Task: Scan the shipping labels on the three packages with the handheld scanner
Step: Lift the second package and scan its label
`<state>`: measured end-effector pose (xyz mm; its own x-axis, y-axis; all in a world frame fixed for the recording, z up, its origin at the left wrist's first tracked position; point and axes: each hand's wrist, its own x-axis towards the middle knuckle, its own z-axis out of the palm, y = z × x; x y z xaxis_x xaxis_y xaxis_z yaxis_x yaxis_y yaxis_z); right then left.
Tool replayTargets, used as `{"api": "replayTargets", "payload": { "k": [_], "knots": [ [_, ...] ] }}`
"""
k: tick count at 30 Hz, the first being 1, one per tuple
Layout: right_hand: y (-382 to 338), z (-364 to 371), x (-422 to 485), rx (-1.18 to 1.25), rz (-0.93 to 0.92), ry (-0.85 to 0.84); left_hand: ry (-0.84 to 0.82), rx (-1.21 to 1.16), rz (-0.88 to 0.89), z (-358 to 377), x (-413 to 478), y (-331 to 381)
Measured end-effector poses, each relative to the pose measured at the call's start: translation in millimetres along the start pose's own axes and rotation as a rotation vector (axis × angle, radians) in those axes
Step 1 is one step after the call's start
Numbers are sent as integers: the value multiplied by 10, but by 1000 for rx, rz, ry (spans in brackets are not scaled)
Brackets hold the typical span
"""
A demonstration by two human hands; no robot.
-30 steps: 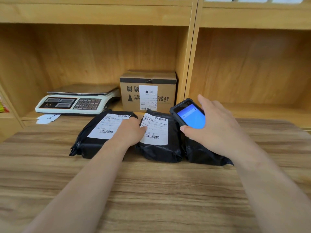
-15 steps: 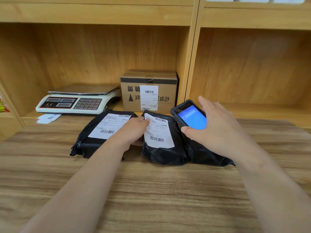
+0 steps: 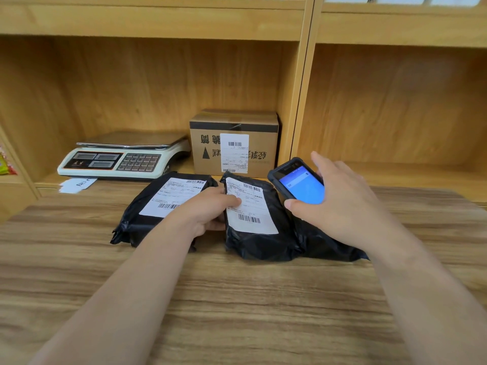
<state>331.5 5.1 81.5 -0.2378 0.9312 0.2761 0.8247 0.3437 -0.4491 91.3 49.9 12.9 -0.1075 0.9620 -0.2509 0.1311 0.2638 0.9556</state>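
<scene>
Three black plastic packages lie side by side on the wooden table. The left package (image 3: 147, 206) shows a white label with a barcode. My left hand (image 3: 210, 210) grips the left edge of the middle package (image 3: 259, 241), thumb under it and fingers on its white label (image 3: 250, 206), tilting it up. The right package (image 3: 324, 243) is mostly hidden under my right hand (image 3: 342, 206), and its label is not visible. My right hand holds the handheld scanner (image 3: 297, 181), a dark device with a lit blue screen, above the right and middle packages.
A cardboard box (image 3: 234, 142) with a white label stands on the low shelf behind the packages. A weighing scale (image 3: 123, 156) sits to its left, with a paper slip (image 3: 76, 184) in front. Wooden shelving (image 3: 303, 83) rises at the back.
My left hand has taken the middle package by its left edge and tilted it up toward the right. My right hand with the scanner stayed almost still.
</scene>
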Motion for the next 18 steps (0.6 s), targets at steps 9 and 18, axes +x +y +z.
{"api": "replayTargets", "payload": {
  "k": [9,18],
  "knots": [
    [-3,3,-5,-4,2,-6,37,-68,10,26,-62,72],
    [-3,-15,-8,1,15,-11,56,-77,80,-18,-119,184]
  ]
}}
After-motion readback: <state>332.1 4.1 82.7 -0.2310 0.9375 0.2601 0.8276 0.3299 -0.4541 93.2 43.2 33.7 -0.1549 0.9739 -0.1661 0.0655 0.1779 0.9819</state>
